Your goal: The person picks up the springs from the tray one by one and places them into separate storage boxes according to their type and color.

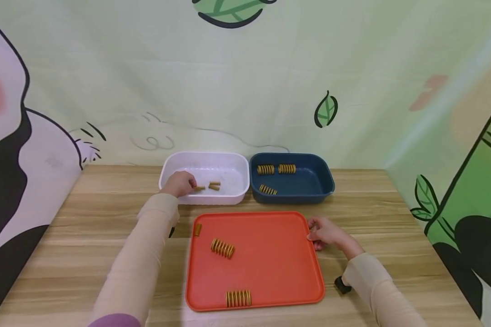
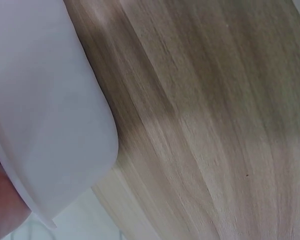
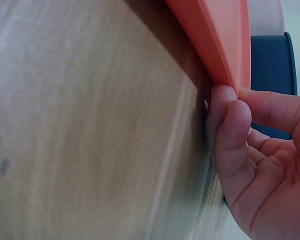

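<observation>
In the head view my left hand [image 1: 181, 184] reaches over the front left of a white bin [image 1: 237, 198], its bent fingers at the end of a small brass-coloured pin [image 1: 199, 188]. Two similar pins [image 1: 214, 186] lie beside it in the bin. My right hand [image 1: 325, 233] pinches the right edge of an orange-red tray [image 1: 278, 259]; the right wrist view shows the thumb and fingertips on the tray's rim [image 3: 222, 55]. Two yellow coil springs, one near the middle left [image 1: 222, 248] and one at the front edge [image 1: 238, 298], and a short brass piece [image 1: 197, 229] lie on the tray.
A dark blue bin [image 1: 311, 198] stands against the white one and holds three yellow coil springs [image 1: 287, 169]. Both bins are at the back of the wooden table [image 1: 86, 218], before a printed cloth backdrop [image 1: 245, 91]. The white bin's outer wall [image 2: 55, 115] fills the left wrist view's left side.
</observation>
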Action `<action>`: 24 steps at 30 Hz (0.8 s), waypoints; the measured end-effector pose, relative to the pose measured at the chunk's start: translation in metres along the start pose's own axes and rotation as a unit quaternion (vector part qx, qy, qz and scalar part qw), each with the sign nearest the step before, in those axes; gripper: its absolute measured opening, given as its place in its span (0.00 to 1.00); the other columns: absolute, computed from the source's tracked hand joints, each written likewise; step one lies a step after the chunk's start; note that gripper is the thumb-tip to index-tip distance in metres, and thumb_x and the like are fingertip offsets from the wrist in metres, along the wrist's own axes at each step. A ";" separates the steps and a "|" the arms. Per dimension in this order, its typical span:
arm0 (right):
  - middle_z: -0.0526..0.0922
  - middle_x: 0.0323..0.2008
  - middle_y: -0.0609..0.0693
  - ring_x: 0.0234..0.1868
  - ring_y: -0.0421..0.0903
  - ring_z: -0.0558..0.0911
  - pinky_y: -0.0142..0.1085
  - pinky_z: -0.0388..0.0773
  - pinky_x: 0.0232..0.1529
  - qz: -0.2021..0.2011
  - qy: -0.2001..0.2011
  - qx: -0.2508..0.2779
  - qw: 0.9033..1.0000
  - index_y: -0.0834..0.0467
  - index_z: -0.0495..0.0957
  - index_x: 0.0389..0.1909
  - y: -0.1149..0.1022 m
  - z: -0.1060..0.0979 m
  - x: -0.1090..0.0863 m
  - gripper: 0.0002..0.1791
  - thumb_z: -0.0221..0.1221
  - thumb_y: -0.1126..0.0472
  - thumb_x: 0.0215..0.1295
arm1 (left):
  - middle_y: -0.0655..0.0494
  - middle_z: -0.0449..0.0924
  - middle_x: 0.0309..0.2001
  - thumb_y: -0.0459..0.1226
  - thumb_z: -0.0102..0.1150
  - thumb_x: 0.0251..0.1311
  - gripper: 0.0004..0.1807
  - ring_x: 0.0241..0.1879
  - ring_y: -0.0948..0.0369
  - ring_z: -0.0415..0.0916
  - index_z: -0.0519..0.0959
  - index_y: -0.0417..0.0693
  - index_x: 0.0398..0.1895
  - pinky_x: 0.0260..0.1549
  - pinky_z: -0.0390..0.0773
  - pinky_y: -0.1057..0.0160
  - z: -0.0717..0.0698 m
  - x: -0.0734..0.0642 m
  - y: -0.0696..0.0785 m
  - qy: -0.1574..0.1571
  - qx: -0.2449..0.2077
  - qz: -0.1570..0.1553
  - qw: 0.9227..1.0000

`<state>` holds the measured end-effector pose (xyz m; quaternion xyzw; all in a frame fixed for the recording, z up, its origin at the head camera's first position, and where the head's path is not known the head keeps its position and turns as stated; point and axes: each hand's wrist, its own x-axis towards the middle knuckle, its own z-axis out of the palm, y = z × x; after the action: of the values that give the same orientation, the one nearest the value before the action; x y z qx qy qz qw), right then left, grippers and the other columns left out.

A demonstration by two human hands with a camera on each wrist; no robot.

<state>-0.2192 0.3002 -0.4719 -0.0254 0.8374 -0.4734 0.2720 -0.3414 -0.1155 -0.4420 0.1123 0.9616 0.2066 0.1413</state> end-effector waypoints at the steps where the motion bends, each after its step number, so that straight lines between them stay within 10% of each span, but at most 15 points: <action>1: 0.72 0.16 0.52 0.11 0.38 0.72 0.30 0.71 0.14 0.000 0.000 -0.001 1.000 0.72 0.60 0.40 0.000 0.000 0.000 0.14 0.51 0.73 0.54 | 0.46 0.79 0.36 0.30 0.54 0.46 0.09 0.35 0.54 0.68 0.80 0.38 0.32 0.37 0.69 0.61 0.000 0.000 0.000 0.003 0.002 0.000 1.000; 24: 0.71 0.15 0.52 0.11 0.39 0.71 0.30 0.72 0.14 0.019 0.010 -0.002 1.000 0.71 0.61 0.42 -0.004 0.001 -0.002 0.15 0.52 0.72 0.54 | 0.45 0.79 0.36 0.28 0.49 0.43 0.12 0.34 0.52 0.69 0.79 0.38 0.32 0.37 0.69 0.59 0.004 0.003 -0.003 0.030 0.023 0.000 0.999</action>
<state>-0.2179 0.2979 -0.4682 -0.0054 0.8413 -0.4666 0.2729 -0.3435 -0.1153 -0.4476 0.1090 0.9700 0.1875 0.1095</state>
